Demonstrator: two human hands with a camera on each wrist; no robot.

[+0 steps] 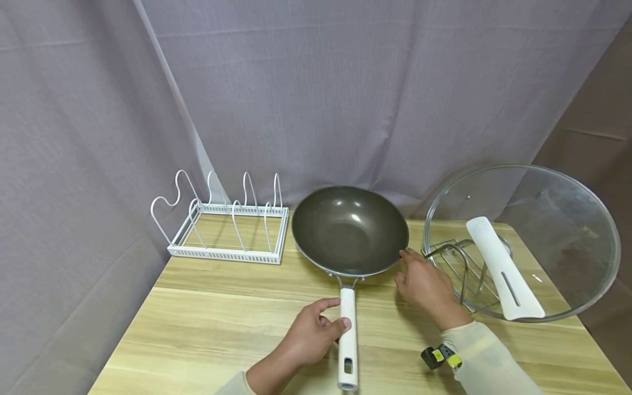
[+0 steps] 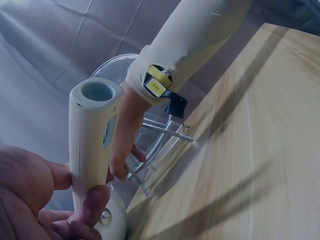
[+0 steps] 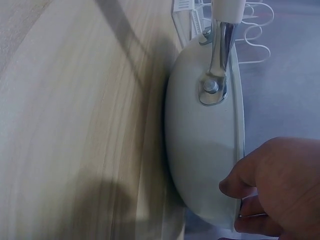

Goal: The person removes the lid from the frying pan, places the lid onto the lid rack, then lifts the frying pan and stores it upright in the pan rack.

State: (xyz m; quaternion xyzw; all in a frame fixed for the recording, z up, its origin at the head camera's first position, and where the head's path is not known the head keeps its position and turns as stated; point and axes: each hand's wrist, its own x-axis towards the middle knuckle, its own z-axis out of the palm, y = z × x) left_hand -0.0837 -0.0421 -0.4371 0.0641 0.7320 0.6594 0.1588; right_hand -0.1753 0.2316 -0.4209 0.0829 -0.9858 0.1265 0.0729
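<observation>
A wok with a dark inside and a pale outer wall sits on the wooden table, its white handle pointing toward me. My left hand holds that handle midway along, thumb on one face and fingers at its left side. In the left wrist view, the handle's hollow end faces the camera. At the wok's right edge, my right hand pinches the rim. The right wrist view has the thumb by the pale outer wall and the fingers at the rim; the fingertips inside are partly hidden.
Left of the wok stands a white rack with several upright wire loops. On the right, a large glass lid with a white handle leans in a metal wire stand, close to my right forearm. A grey curtain hangs behind the table.
</observation>
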